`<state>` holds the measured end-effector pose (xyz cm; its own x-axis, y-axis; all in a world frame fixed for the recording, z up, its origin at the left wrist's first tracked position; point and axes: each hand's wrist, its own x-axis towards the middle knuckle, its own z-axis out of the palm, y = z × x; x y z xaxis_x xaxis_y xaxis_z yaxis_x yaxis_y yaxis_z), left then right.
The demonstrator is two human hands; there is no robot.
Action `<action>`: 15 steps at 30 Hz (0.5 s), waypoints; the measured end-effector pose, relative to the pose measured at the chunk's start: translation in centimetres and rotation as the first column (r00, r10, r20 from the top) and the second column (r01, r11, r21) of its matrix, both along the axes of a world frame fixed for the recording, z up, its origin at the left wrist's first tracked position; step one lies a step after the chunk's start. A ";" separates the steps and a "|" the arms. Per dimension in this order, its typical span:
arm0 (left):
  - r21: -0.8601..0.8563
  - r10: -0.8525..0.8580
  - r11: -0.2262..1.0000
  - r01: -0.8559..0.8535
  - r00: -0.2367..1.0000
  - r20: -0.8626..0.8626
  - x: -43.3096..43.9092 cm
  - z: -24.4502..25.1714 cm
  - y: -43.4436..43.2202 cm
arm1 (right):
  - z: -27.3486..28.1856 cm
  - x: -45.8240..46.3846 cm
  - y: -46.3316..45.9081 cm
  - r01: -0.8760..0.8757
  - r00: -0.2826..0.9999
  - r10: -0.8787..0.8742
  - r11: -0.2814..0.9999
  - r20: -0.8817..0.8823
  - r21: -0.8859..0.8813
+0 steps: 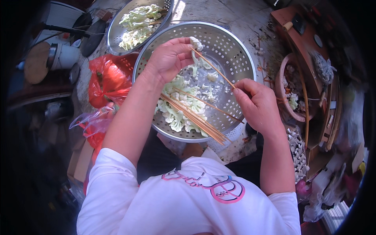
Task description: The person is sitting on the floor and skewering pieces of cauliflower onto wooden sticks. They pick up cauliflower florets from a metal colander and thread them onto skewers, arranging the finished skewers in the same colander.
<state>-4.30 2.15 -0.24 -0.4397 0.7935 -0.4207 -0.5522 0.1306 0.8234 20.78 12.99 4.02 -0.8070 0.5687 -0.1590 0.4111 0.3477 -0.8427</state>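
Note:
My left hand (173, 57) grips a cauliflower floret (196, 44) between thumb and fingers, above a perforated metal basin (238, 53). A thin wooden skewer (214, 68) runs from that floret to my right hand (257, 102), which pinches its other end over the basin's right rim. Whether the tip has pierced the floret is hidden by my fingers. Loose cauliflower florets (176, 119) are heaped in the basin's near left part. On them lies a bundle of bare skewers (194, 117), its ends over the near rim. Another skewer (208, 104) lies apart from the bundle.
A second perforated basin (113, 38) at the far left holds skewered cauliflower (139, 25). Left of me are red plastic bags (110, 77). To the right stand a tub of vegetable scraps (280, 85), stacked egg trays (296, 155) and a tilted brown wooden piece (299, 35).

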 end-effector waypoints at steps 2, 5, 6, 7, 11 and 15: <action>0.016 0.044 0.999 -0.045 0.999 0.017 -0.4 0.1 -0.3 | 0.0 -0.2 -0.1 -0.013 1.000 0.013 1.000 0.021 -0.003; 0.019 0.092 0.996 -0.092 0.996 0.022 -0.4 0.4 -0.7 | -0.1 -0.5 -0.2 -0.025 0.999 0.025 1.000 0.028 0.016; 0.015 0.105 0.994 -0.106 0.994 0.019 -0.3 0.4 -0.9 | 0.0 -0.6 -0.3 -0.022 0.999 0.022 1.000 0.029 0.009; 0.024 0.114 0.993 -0.115 0.993 0.011 -0.3 0.5 -1.0 | 0.0 -0.6 -0.3 -0.019 0.999 0.019 1.000 0.029 0.003; 0.040 0.159 0.987 -0.158 0.987 -0.002 -0.4 0.6 -1.2 | 0.0 -0.8 -0.5 -0.016 1.000 0.016 1.000 0.017 0.002; 0.064 0.187 0.980 -0.186 0.982 -0.008 -0.4 0.6 -1.4 | 0.0 -0.8 -0.5 -0.014 0.999 0.014 1.000 0.036 -0.007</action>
